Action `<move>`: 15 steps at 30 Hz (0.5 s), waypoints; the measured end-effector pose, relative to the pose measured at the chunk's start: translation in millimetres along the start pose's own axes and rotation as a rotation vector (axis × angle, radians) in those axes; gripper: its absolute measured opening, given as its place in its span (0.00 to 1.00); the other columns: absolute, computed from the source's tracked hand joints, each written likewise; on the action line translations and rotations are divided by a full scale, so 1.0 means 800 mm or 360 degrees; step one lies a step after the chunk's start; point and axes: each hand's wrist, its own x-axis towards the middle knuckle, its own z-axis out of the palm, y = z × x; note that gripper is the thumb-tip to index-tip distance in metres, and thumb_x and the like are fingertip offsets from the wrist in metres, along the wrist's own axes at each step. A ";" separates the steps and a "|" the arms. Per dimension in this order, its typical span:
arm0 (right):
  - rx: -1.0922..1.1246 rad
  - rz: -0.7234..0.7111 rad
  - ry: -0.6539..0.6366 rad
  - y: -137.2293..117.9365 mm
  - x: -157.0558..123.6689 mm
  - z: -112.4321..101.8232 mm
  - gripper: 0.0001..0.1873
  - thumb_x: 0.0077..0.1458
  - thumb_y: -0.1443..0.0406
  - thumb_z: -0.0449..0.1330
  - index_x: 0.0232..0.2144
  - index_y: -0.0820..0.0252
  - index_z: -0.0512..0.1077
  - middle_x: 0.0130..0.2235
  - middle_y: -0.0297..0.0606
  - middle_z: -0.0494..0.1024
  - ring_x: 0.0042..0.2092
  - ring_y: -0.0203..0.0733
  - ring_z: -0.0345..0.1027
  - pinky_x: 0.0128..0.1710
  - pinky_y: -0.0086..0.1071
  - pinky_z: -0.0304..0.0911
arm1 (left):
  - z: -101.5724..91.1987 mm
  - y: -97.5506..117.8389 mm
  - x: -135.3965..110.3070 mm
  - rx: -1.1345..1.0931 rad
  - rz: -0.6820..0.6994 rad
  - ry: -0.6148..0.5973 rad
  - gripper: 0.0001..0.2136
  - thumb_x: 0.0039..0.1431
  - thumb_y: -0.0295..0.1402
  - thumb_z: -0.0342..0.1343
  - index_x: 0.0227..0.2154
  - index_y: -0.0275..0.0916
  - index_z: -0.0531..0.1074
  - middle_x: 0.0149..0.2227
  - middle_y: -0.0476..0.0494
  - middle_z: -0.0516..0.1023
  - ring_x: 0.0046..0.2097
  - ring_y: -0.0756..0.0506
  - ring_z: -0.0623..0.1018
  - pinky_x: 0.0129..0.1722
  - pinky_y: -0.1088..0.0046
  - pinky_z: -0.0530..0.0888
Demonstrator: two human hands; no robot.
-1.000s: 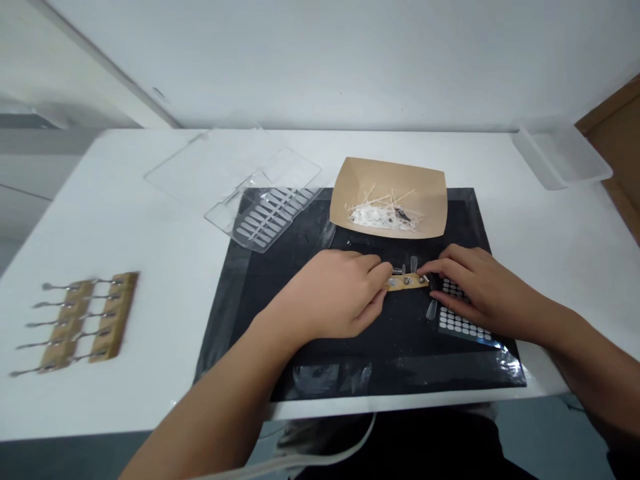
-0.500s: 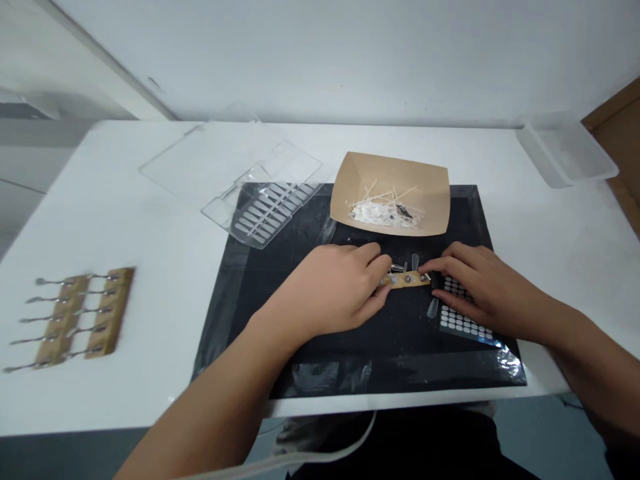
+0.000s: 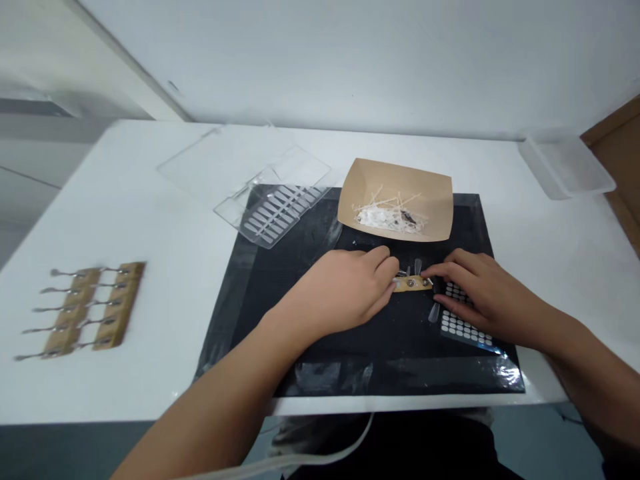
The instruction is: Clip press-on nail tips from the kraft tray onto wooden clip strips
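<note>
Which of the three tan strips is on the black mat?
The tan strip between the left hand and right hand; the other two strips lie side by side on the white table at far left.

No text, label, brand, number or sign can be read anywhere — not on the strip [image 3: 403, 285], the mat [image 3: 310, 353], the paper tray [image 3: 435, 207], the clear case [image 3: 229, 209], the tub [image 3: 565, 175] or the blocks [image 3: 123, 301]. The sheet [image 3: 465, 328] shows rows of pale ovals — no letters or figures legible among them.
</note>
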 end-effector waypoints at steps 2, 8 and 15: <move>0.0000 0.0001 -0.0005 0.001 0.000 0.000 0.18 0.71 0.59 0.57 0.60 0.51 0.67 0.47 0.43 0.74 0.45 0.50 0.71 0.43 0.43 0.66 | 0.000 0.000 0.001 -0.0003 -0.0011 0.0000 0.10 0.73 0.35 0.47 0.41 0.36 0.70 0.38 0.43 0.75 0.31 0.45 0.75 0.26 0.68 0.68; 0.0012 -0.0011 -0.0011 0.001 0.000 0.000 0.18 0.71 0.59 0.57 0.60 0.51 0.67 0.48 0.44 0.74 0.46 0.51 0.71 0.43 0.44 0.67 | 0.002 0.002 0.002 0.0007 0.0009 -0.0002 0.09 0.73 0.35 0.48 0.43 0.36 0.70 0.42 0.42 0.74 0.32 0.45 0.76 0.26 0.68 0.68; 0.0020 0.0005 -0.0008 0.001 0.000 -0.001 0.18 0.70 0.59 0.57 0.60 0.51 0.68 0.47 0.43 0.75 0.46 0.51 0.72 0.43 0.44 0.67 | 0.005 0.001 0.001 -0.0020 0.0036 0.0067 0.10 0.72 0.33 0.47 0.40 0.35 0.72 0.40 0.42 0.73 0.29 0.48 0.74 0.27 0.70 0.69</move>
